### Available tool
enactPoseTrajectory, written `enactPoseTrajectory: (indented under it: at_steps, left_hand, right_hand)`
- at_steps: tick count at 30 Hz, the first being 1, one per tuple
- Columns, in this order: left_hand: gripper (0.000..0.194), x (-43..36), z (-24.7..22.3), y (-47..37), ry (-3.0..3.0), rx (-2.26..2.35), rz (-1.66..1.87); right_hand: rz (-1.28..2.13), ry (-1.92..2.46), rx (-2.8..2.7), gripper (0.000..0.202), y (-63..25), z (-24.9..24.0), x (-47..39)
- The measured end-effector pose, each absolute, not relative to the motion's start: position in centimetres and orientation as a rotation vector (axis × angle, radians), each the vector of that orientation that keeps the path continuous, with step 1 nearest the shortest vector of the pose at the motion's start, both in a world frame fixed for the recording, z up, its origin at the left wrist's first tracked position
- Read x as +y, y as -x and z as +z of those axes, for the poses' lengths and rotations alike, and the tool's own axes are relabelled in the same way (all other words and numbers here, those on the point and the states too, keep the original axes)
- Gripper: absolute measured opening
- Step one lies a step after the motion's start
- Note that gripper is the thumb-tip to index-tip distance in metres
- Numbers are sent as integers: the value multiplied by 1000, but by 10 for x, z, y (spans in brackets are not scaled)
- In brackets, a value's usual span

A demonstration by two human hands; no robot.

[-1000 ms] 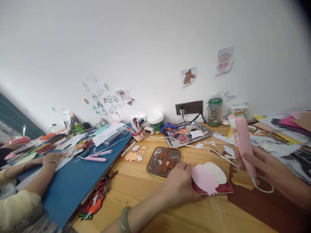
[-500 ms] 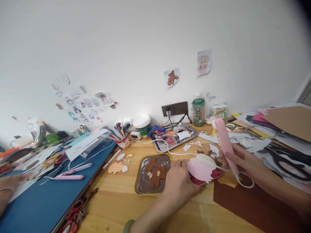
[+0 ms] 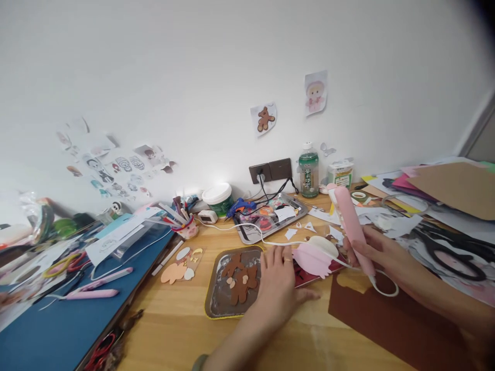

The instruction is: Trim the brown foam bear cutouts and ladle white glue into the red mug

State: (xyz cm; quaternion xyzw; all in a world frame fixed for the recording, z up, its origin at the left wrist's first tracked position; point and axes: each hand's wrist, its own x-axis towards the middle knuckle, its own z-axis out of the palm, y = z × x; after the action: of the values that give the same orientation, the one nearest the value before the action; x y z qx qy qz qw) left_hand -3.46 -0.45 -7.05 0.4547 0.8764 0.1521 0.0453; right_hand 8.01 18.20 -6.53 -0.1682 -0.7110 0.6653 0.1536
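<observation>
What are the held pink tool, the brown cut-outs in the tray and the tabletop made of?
Held pink tool: probably plastic, smooth with a soft sheen. Brown cut-outs: perhaps foam sheet or card, being flat, matt and evenly coloured. Tabletop: likely wood, lightly glossy, showing grain.

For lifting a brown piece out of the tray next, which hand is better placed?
Probably the left hand: it spreads open beside the tray with the brown pieces. The right hand is farther off and grips the pink corded tool.
</observation>
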Motion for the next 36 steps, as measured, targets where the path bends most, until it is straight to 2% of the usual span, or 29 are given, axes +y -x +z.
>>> enactPoseTrajectory:
  at_steps: [4,6,16,23,30,33,36]
  left_hand:
    - [67,-29,-81,37,-1449,2746,227]
    - [62,-40,-88,40,-1404,2844,177]
    - [83,-85,-82,60,-1229,2946,22]
    - [92,-45,-70,47,-1427,2658,321]
    - [87,-34,-77,51,-1220,2573,598]
    - [86,-52,-77,55,-1172,2578,608]
    - [89,-65,-74,58,-1157,2581,571]
  right_hand:
    - [1875,465,-1998,28,-79,-64,182]
    - [1860,457,-1992,27,-79,-63,182]
    - [1884,511,-1978,26,-81,-60,177]
    - [1832,510,-1908,29,-80,-46,180]
    - [1432,356,-1680,23,-79,-22,203]
    - [1263,329,-1670,29,-72,-22,213]
    - [1272,373,-1729,36,-63,-31,218]
